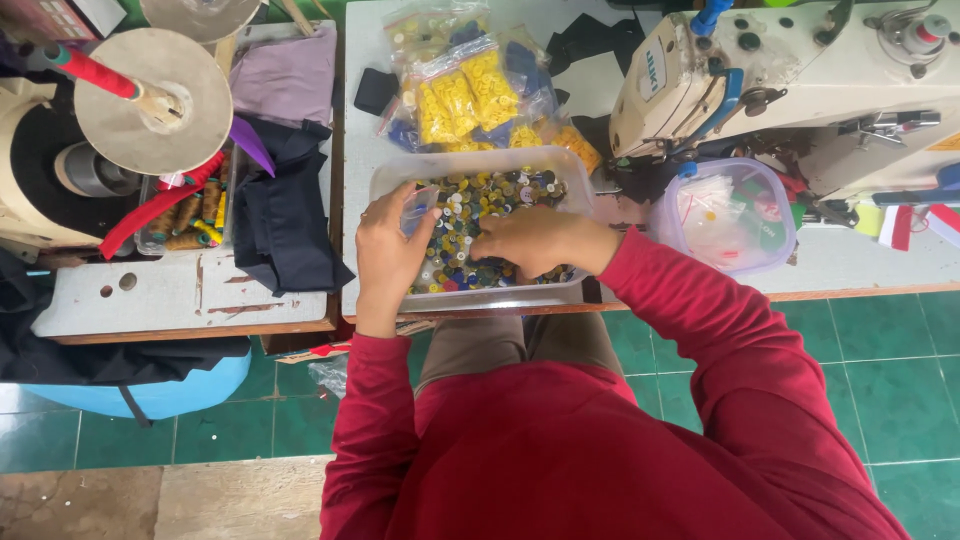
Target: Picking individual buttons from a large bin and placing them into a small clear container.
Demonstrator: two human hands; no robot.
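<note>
A clear plastic tub (470,165) full of mixed coloured buttons (480,200) stands at the table's front edge. My left hand (385,245) holds a small clear plastic bag (418,208) over the tub's left side. My right hand (530,243) reaches into the buttons, fingers pinched together among them; whether it grips a button is hidden. Both sleeves are red.
Clear bags of yellow and blue buttons (470,90) lie behind the tub. A lidded round container (725,215) sits to the right under a white sewing machine (800,80). Dark cloth (285,215) and a thread tray (185,215) lie on the left table. Below is green tiled floor (880,370).
</note>
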